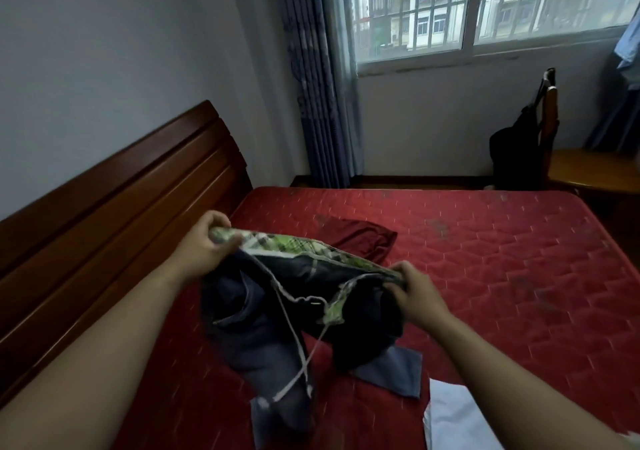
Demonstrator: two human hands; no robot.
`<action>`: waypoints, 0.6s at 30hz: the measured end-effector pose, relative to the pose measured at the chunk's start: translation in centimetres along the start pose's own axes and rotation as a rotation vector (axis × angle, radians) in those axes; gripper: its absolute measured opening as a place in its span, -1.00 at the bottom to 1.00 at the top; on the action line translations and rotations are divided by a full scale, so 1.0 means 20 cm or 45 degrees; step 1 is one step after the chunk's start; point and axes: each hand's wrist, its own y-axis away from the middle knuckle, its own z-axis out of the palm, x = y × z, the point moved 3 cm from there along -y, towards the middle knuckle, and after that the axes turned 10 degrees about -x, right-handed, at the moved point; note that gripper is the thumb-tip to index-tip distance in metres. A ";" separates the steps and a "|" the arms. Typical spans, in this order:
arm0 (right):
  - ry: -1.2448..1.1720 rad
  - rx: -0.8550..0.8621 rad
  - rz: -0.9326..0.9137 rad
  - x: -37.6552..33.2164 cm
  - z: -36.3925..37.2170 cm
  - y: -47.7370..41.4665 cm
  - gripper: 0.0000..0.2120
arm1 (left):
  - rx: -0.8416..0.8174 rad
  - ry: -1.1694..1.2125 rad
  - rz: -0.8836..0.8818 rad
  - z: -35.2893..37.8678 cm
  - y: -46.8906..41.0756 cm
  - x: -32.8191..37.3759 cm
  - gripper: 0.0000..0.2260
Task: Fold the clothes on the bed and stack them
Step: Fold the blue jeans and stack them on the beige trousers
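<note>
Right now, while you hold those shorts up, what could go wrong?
The white drawstring dangles loose from the dark shorts, so it might get trapped in a fold or tangle. The left hand and right hand pinch only the waistband ends, so a corner might slip. The legs hang bunched and touch the red mattress, so laying them straight down could fold in wrinkles.

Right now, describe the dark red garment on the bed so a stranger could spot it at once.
Start at the wide red quilted mattress beside the brown wooden headboard. Look beyond the dark blue drawstring shorts with the green plaid waistband. There the dark red garment lies flat and untouched, a deeper maroon than the mattress, with no quilted stitching.
</note>
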 end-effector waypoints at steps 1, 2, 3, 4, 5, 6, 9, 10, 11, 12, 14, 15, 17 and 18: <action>-0.005 0.053 0.010 -0.01 -0.07 -0.04 -0.89 | -0.086 -0.012 0.023 -0.01 0.03 -0.03 -0.72; -0.026 0.114 0.000 -0.03 -0.15 -0.08 -0.86 | -0.127 -0.021 0.041 -0.02 0.05 -0.06 -0.66; -0.057 0.180 -0.036 -0.07 -0.22 -0.11 -0.83 | -0.096 -0.023 0.047 -0.03 0.06 -0.08 -0.64; -0.087 0.239 -0.088 -0.11 -0.28 -0.13 -0.81 | 0.001 -0.015 0.046 -0.03 0.07 -0.09 -0.66; -0.120 0.278 -0.136 -0.14 -0.31 -0.15 -0.81 | 0.131 -0.014 0.030 -0.04 0.08 -0.10 -0.72; -0.153 0.282 -0.151 -0.16 -0.32 -0.16 -0.81 | 0.249 -0.051 0.005 -0.04 0.09 -0.10 -0.78; -0.237 0.127 -0.068 -0.17 -0.28 -0.20 -0.86 | 0.394 -0.261 0.000 -0.03 0.12 -0.10 -0.84; -0.265 0.079 -0.060 -0.18 -0.30 -0.22 -0.90 | 0.408 -0.258 0.016 -0.04 0.13 -0.10 -0.84; -0.296 0.069 -0.089 -0.21 -0.34 -0.25 -0.92 | 0.425 -0.224 0.038 -0.08 0.13 -0.10 -0.86; -0.346 0.113 -0.143 -0.26 -0.40 -0.28 -0.92 | 0.450 -0.177 0.073 -0.12 0.12 -0.08 -0.88; -0.540 0.341 -0.232 -0.36 -0.53 -0.35 -0.87 | 0.510 -0.049 0.176 -0.23 0.07 -0.04 -0.90; -0.639 0.450 -0.240 -0.40 -0.57 -0.38 -0.88 | 0.516 0.000 0.196 -0.27 0.05 -0.02 -0.88; -0.639 0.524 -0.189 -0.44 -0.54 -0.43 -0.91 | 0.372 -0.008 0.085 -0.28 -0.01 -0.01 -0.85; -0.545 0.498 -0.144 -0.44 -0.50 -0.45 -0.91 | 0.261 -0.065 -0.037 -0.25 -0.03 -0.04 -0.85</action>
